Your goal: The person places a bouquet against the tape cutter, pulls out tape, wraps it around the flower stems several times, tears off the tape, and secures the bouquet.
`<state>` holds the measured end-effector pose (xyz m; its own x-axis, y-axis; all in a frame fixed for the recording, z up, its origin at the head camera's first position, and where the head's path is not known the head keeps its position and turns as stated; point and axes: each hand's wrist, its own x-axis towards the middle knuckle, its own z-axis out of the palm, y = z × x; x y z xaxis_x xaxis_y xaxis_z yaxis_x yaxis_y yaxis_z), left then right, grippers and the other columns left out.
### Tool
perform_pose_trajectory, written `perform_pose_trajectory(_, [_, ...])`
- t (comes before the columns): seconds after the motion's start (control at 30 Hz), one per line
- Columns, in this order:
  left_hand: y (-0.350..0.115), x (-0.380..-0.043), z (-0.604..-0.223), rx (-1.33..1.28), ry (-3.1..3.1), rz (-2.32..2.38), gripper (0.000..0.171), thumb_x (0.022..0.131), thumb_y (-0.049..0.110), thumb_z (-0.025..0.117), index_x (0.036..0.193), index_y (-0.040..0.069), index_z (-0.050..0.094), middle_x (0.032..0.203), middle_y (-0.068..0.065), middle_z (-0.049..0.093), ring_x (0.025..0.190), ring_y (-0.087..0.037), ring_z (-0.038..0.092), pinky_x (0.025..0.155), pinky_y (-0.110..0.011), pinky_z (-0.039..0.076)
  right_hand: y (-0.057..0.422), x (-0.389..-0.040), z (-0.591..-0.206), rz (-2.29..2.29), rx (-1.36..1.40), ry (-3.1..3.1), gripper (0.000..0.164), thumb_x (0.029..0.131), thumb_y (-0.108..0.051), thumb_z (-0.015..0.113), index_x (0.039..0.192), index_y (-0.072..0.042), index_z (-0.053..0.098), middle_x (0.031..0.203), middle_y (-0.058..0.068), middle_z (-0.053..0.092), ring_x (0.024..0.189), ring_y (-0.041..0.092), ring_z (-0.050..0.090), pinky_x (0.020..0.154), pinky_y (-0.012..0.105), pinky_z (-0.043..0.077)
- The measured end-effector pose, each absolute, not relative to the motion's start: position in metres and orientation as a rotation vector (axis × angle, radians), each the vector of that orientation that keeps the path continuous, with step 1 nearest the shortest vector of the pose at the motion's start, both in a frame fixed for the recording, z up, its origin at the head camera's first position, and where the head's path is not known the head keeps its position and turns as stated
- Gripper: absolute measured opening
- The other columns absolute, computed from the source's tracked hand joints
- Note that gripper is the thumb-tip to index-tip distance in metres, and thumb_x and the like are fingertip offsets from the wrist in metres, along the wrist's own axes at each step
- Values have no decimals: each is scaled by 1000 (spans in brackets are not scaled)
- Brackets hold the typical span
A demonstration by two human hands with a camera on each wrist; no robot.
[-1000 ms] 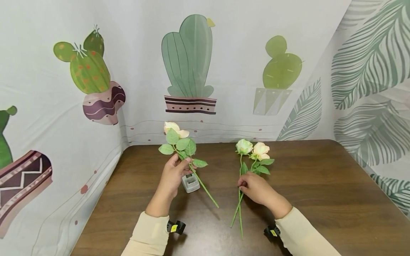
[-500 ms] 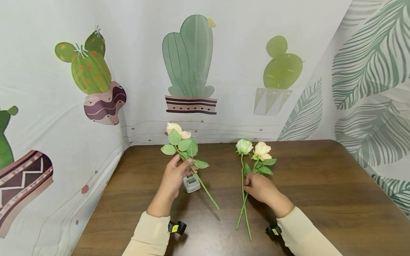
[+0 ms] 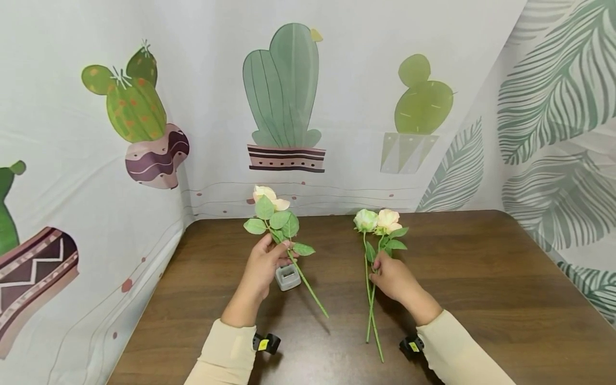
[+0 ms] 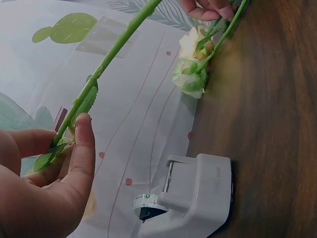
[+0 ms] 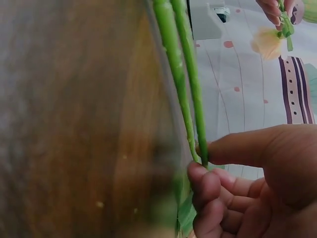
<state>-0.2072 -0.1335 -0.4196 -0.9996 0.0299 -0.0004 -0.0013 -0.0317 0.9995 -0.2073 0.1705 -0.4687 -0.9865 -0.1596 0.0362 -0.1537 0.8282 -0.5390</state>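
Note:
A cream-pink rose (image 3: pixel 279 219) with green leaves slants up and left in my left hand (image 3: pixel 263 264), whose thumb and fingers pinch its stem (image 4: pixel 101 67). My right hand (image 3: pixel 399 280) pinches the stems of a pale green rose (image 3: pixel 366 220) and a peach rose (image 3: pixel 387 220) together, thumb against fingertips. Their blooms sit side by side near the table's back edge, and their stems (image 5: pixel 195 87) cross below the hand. Just under my left hand stands a grey-white tape dispenser (image 3: pixel 288 279), with a roll of tape (image 4: pixel 150 208) showing in the left wrist view.
The brown wooden table (image 3: pixel 457 331) has rounded back corners. Behind it and to its left hangs a white cloth (image 3: pixel 356 107) printed with cacti and leaves. A black strap mount (image 3: pixel 266 343) sits on the left wrist, another (image 3: pixel 411 347) on the right.
The two roses in my right hand have turned, their lower stem ends swinging right and their blooms now closer together. My right hand moved slightly right; the left hand and its rose shifted a little right.

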Motion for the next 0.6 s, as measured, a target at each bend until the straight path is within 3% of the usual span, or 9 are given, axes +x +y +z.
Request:
perform_pose_trajectory(0.1, [-133,-207,-420,31,2170,2236,28,103,11,54,128,-1,57,101,-5,68,95,-32,70,80,-33,59,172,-208,-467,-992,-206,2957,24,91,-10,70,102,-3,50,75,4,60,62,13,56,60,30,43])
perform_pose_trajectory(0.23, [-133,-206,-421,41,2170,2231,28,103,10,53,129,-1,57,100,-5,68,92,-27,70,84,-39,59,173,-209,-464,-1114,-169,2908,23,94,-8,67,106,-2,48,76,5,61,55,14,58,56,30,45])
perform_pose_trajectory(0.33, [-132,-206,-421,49,2162,2238,28,103,9,53,129,-1,57,100,-4,68,87,-20,70,84,-37,59,174,-210,-463,-1166,-164,2898,21,95,-7,65,106,-1,49,76,6,61,54,14,57,52,30,47])
perform_pose_trajectory(0.6, [-131,-206,-421,36,2165,2236,28,103,9,53,130,1,58,100,-6,68,88,-21,70,79,-31,60,170,-211,-460,-1251,-192,2911,19,95,-7,66,102,-2,50,80,8,58,55,14,57,50,28,49])
